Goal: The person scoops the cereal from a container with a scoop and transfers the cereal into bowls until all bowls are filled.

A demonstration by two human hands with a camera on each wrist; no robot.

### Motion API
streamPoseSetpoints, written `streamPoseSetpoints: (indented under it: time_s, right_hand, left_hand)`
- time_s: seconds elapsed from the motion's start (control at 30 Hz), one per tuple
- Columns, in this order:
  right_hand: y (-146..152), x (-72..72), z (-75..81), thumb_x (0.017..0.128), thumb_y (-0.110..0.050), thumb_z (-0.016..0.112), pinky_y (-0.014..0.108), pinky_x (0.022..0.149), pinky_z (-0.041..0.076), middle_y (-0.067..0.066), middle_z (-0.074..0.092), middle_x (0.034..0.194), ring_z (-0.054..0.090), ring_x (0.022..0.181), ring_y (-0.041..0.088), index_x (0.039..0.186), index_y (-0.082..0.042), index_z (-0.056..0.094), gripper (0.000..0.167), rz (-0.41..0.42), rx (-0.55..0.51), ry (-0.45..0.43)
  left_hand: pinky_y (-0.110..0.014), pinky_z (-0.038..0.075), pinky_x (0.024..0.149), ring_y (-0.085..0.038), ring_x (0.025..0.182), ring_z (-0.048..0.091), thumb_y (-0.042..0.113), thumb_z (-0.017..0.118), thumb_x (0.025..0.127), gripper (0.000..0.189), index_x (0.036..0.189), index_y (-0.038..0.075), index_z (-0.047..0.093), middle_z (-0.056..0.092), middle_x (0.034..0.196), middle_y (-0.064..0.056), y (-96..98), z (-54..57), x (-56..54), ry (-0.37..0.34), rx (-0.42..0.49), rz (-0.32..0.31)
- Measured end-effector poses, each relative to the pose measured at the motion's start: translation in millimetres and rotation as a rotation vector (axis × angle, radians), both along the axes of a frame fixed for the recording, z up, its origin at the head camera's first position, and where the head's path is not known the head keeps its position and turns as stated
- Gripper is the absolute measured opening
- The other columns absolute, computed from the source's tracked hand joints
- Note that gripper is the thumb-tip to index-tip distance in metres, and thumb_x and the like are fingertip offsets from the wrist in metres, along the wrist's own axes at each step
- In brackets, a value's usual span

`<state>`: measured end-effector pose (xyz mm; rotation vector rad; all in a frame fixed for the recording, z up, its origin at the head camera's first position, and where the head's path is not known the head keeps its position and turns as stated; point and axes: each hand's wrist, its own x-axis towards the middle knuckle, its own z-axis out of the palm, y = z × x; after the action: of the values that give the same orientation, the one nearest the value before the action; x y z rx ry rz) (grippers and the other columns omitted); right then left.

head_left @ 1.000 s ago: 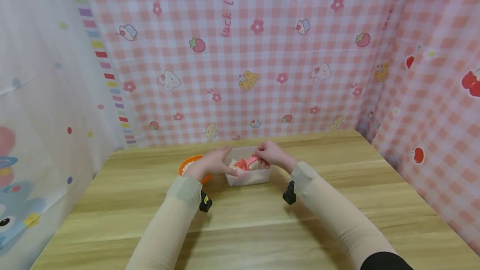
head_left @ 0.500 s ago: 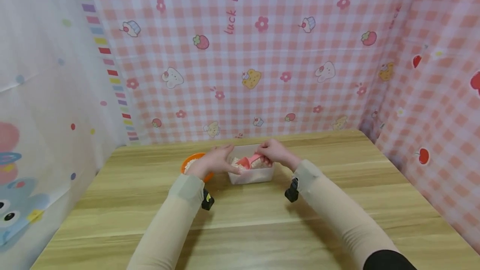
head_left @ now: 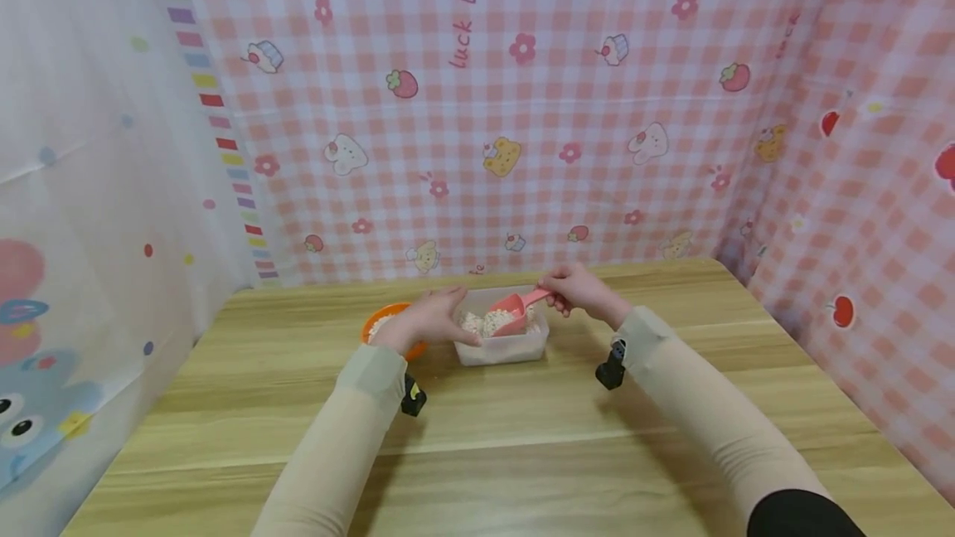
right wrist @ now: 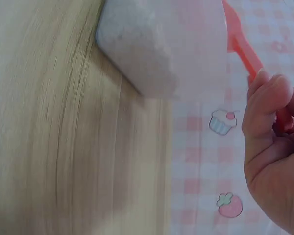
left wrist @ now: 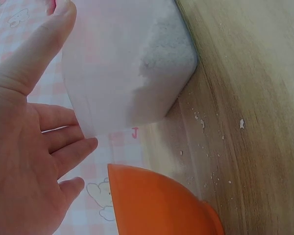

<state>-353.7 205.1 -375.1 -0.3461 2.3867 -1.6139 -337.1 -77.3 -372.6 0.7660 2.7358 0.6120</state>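
Observation:
A pink scoop (head_left: 511, 313) full of pale, flaky grains, like oats, tilts over a translucent plastic container (head_left: 501, 350) holding more of them. My right hand (head_left: 580, 292) pinches the scoop's handle (right wrist: 249, 55) beyond the container's right end, fingers curled round it in the right wrist view. My left hand (head_left: 429, 320) holds the container's left end, thumb at the near rim and fingers (left wrist: 73, 147) toward the far corner. Partly hidden beneath that wrist is an orange bowl (head_left: 373, 325) with the same pale grains; its side shows in the left wrist view.
A wooden table (head_left: 492, 446) lies under everything. Loose crumbs (left wrist: 242, 123) are scattered on it between bowl and container. A pink checked curtain (head_left: 448, 214) hangs behind the table's far edge, with more curtains at both sides.
My right hand has moved right and slightly up, drawing the scoop back toward the container's right side, with its grains now plainly visible. My left hand stays on the container.

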Motion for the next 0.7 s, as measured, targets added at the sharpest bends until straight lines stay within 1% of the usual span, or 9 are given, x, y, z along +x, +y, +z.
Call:
streamPoseSetpoints:
  time_s: [0.17, 0.37, 0.47, 0.53, 0.7]
  right_hand:
    - [4.2, -4.8, -4.8, 0.103, -0.013, 0.047, 0.021, 0.044, 0.044, 0.005, 0.056, 0.063, 0.047, 0.048, 0.008, 0.098, 0.01, 0.063, 0.029, 0.0, -0.049, -0.001]
    - [7.2, -5.6, -4.1, 0.103, -0.014, 0.046, 0.021, 0.045, 0.045, 0.005, 0.058, 0.065, 0.048, 0.05, 0.008, 0.101, 0.01, 0.063, 0.03, 0.014, -0.055, 0.009]
    - [8.8, -6.8, -3.0, 0.104, -0.014, 0.046, 0.021, 0.046, 0.046, 0.005, 0.057, 0.066, 0.049, 0.05, 0.009, 0.099, 0.01, 0.064, 0.03, 0.017, -0.054, 0.023]
    - [9.9, -7.4, -2.1, 0.104, -0.015, 0.046, 0.021, 0.046, 0.046, 0.005, 0.058, 0.066, 0.049, 0.051, 0.009, 0.097, 0.009, 0.064, 0.03, 0.015, -0.052, 0.026]
    - [11.3, -8.3, 0.3, 0.103, -0.017, 0.047, 0.021, 0.046, 0.046, 0.007, 0.058, 0.067, 0.049, 0.051, 0.008, 0.095, 0.008, 0.063, 0.031, 0.013, -0.061, 0.012]
  left_hand:
    - [-0.049, 0.006, 0.117, -0.029, 0.145, 0.016, 0.045, 0.077, 0.08, 0.099, 0.153, 0.003, 0.025, 0.021, 0.159, -0.012, -4.4, -2.3, 0.2, 0.002, -0.002, 0.007]
    - [-0.048, 0.005, 0.117, -0.029, 0.145, 0.018, 0.045, 0.076, 0.081, 0.098, 0.153, 0.003, 0.024, 0.021, 0.158, -0.013, -4.0, 0.3, 2.9, 0.005, 0.001, -0.003]
    - [-0.049, 0.006, 0.117, -0.03, 0.145, 0.018, 0.046, 0.076, 0.081, 0.099, 0.153, 0.002, 0.024, 0.022, 0.158, -0.015, -3.0, 0.6, 1.5, 0.012, 0.01, -0.019]
    - [-0.049, 0.007, 0.117, -0.03, 0.145, 0.017, 0.049, 0.075, 0.081, 0.1, 0.153, 0.004, 0.023, 0.021, 0.158, -0.014, -2.6, -0.3, -0.4, 0.013, 0.003, -0.023]
    - [-0.05, 0.009, 0.117, -0.031, 0.145, 0.016, 0.05, 0.075, 0.081, 0.101, 0.153, 0.003, 0.022, 0.019, 0.159, -0.014, -1.3, -2.6, -4.0, 0.014, -0.005, -0.024]
